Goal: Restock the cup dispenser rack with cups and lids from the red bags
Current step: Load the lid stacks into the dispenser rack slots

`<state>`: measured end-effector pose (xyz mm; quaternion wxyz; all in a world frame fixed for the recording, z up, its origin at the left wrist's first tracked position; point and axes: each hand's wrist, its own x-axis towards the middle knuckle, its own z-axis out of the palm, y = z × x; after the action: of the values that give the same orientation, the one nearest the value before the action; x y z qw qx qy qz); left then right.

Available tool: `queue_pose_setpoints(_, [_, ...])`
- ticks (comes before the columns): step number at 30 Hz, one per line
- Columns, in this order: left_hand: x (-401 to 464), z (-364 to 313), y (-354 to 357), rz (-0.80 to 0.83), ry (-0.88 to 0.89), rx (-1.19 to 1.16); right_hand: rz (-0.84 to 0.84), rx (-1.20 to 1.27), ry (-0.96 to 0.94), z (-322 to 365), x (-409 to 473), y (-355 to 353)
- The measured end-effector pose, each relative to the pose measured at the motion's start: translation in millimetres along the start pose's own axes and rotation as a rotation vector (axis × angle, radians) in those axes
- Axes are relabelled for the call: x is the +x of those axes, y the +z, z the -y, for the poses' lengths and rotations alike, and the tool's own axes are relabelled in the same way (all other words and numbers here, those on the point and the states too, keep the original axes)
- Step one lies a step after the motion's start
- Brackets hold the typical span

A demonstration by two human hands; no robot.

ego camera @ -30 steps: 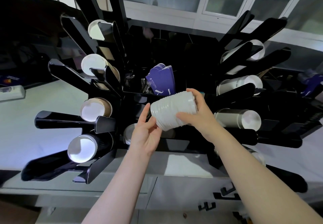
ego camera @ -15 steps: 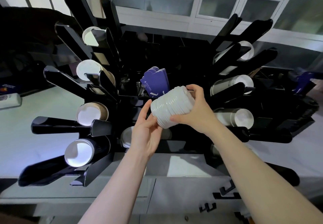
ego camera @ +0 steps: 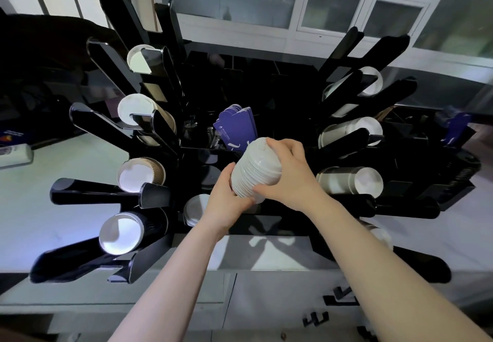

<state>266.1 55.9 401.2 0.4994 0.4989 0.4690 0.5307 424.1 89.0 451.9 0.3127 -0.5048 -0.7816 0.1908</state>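
A stack of white lids point(ego camera: 255, 172) is held in front of the middle of the black dispenser rack point(ego camera: 269, 96), tilted so its top leans away toward the rack. The right hand point(ego camera: 289, 173) wraps round the stack from the right, fingers curled over its upper end and thumb against its lower edge, and so covers much of that side. The left hand point(ego camera: 226, 199) supports the stack from below and the left with its palm and fingers; whether this grip clasps the lids or only props them cannot be told, since the fingertips lie behind the stack.

Behind the stack stands a bundle of purple cards point(ego camera: 236, 128) in a centre compartment, its lower end hidden by the lids. The rack's centre is very dark and its compartments are hard to make out. On the left, slanted black slots hold cup stacks showing white round ends point(ego camera: 137, 173); on the right, more cup stacks point(ego camera: 352, 183) lie in their slots, partly covered by the black arms. A lower right stack is mostly hidden behind the right forearm. The rack stands on a pale table point(ego camera: 37, 208), cut off at the left edge.
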Motion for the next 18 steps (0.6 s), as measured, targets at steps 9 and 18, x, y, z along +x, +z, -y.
queue_pose_setpoints(9, [-6, 7, 5, -0.118, 0.165, 0.296, -0.032, 0.022, -0.038, -8, -13, 18])
queue_pose_setpoints(18, [-8, 26, 16, -0.206, 0.182, 0.355, -0.143, 0.002, 0.009, -14, -22, 26])
